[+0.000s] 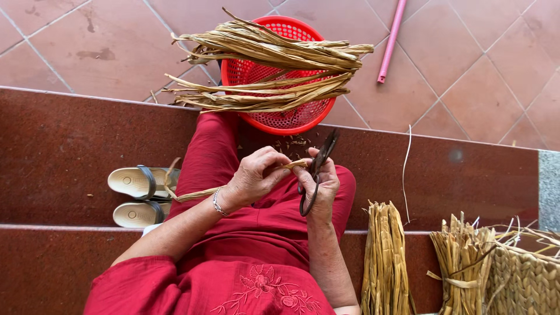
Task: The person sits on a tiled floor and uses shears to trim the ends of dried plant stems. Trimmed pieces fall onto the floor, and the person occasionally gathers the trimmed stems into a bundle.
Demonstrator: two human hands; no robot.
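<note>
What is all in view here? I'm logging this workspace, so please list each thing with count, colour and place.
Basket: one, red, on the tiled floor ahead.
Dried reed strips: a pile, tan, across the basket.
Tube: one, pink, floor, upper right.
Sandals: two, cream, on the step, left.
Reed bundles: two, straw, step, right.
Woven piece: one, straw, lower right.
Scissors: one, dark, in right hand.
Reed strip: one, tan, in left hand.

Home steps: tiled floor, sandals.
</note>
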